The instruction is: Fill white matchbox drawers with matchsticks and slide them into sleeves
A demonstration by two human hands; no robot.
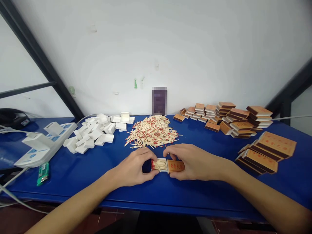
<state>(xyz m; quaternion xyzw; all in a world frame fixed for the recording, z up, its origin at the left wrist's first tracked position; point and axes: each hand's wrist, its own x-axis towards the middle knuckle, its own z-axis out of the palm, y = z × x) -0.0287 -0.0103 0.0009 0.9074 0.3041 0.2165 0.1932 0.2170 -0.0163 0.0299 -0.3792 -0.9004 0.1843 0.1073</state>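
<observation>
Between thumb and fingers, my left hand point(136, 165) grips a small white matchbox tray point(164, 165). Red-headed matches point(158, 164) lie inside it, their heads toward the left. My right hand point(192, 162) is closed around an orange matchbox sleeve point(175, 166) with red characters. Tray and sleeve are in line, end to end, just above the blue table; whether the tray's end is inside the sleeve I cannot tell. Behind both hands spreads a large heap of loose matches point(153, 130).
White empty trays point(95, 131) are piled at the left. Stacks of orange matchboxes point(240, 118) stand at the back right, with more point(275, 144) nearer on the right. A power strip point(46, 146), cables and a green packet point(43, 174) occupy the left side of the blue table point(204, 198).
</observation>
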